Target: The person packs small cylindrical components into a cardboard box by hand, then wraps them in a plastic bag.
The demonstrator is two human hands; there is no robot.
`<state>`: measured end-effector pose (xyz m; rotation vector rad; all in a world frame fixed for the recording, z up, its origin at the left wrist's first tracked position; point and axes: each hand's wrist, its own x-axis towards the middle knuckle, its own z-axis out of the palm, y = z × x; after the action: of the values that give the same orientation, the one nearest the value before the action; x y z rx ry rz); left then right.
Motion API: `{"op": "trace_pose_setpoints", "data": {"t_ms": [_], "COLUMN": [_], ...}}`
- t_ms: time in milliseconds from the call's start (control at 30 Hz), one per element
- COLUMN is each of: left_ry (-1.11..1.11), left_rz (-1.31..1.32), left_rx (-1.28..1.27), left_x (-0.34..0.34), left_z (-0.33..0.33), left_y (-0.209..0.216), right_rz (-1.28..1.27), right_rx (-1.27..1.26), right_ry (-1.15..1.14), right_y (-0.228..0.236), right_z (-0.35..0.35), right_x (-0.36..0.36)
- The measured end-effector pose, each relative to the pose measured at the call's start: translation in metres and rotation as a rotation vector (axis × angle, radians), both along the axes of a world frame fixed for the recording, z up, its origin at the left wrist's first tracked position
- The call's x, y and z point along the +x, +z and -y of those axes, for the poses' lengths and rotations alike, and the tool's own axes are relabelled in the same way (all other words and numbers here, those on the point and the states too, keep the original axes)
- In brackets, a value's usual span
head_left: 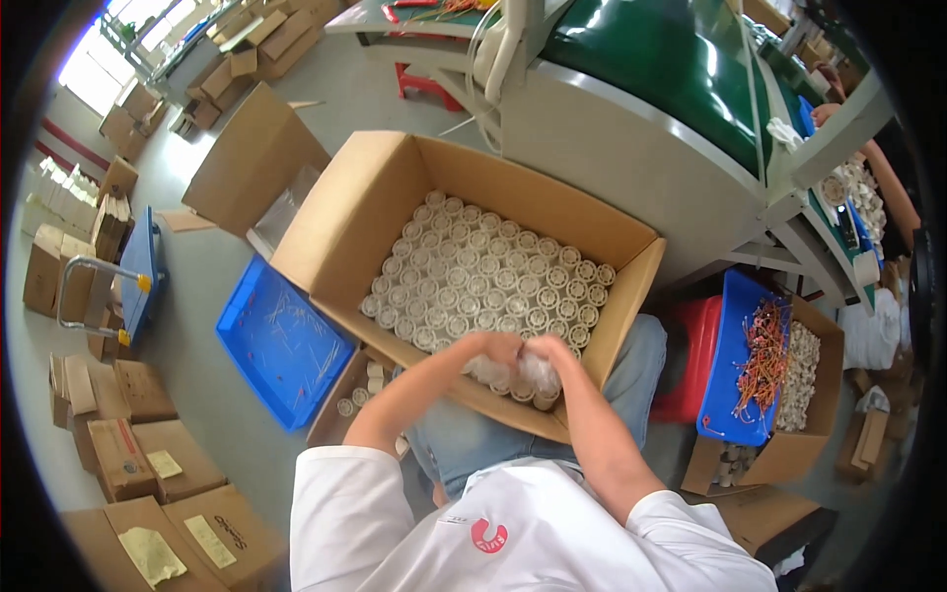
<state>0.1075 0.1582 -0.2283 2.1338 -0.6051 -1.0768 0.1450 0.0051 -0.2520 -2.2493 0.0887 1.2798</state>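
A large open cardboard box (345, 212) stands in front of my knees. Rows of round white plastic parts (493, 261) with slotted tops fill its bottom. Over the near edge of these rows, my left hand (499, 346) and my right hand (548, 348) are close together, fingers closed on a crumpled clear plastic bag (538, 375). The bag covers some of the nearest parts. Whether anything is inside it, I cannot tell. My fingertips are partly hidden.
Left of the box lies a blue tray (286, 345) with thin wire scraps. To the right, another blue tray (735, 385) holds orange-red wires beside a carton (814, 434) of white parts. A green conveyor (651, 69) stands beyond, with another person's arm (888, 187) at far right.
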Motion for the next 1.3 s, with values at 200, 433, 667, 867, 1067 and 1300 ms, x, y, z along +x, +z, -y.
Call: {"op": "trace_pose_setpoints", "data": {"t_ms": [200, 433, 667, 867, 1067, 1300], "left_ry": [0.172, -0.097, -0.097, -0.001, 0.132, 0.142], "left_rz": [0.081, 0.128, 0.153, 0.141, -0.027, -0.051], "left_rx": [0.093, 0.733, 0.736, 0.702, 0.581, 0.580], "left_x": [0.000, -0.023, -0.037, -0.038, -0.046, 0.000], "left_z": [-0.045, -0.049, -0.028, -0.040, -0.057, -0.045], "left_y": [-0.016, -0.014, -0.013, -0.015, -0.049, 0.007], "right_rz": [0.220, 0.442, 0.463, 0.621, 0.515, 0.292], "right_rx": [0.121, 0.182, 0.130, 0.212, 0.204, 0.372], "right_ry": [-0.184, 0.359, 0.764, 0.773, 0.762, 0.359], "right_y": [0.048, 0.025, 0.021, 0.018, 0.026, 0.004], "right_z": [-0.022, -0.033, -0.042, -0.043, -0.049, -0.039], "right_x": [-0.003, -0.064, -0.074, -0.075, -0.075, -0.025]}}
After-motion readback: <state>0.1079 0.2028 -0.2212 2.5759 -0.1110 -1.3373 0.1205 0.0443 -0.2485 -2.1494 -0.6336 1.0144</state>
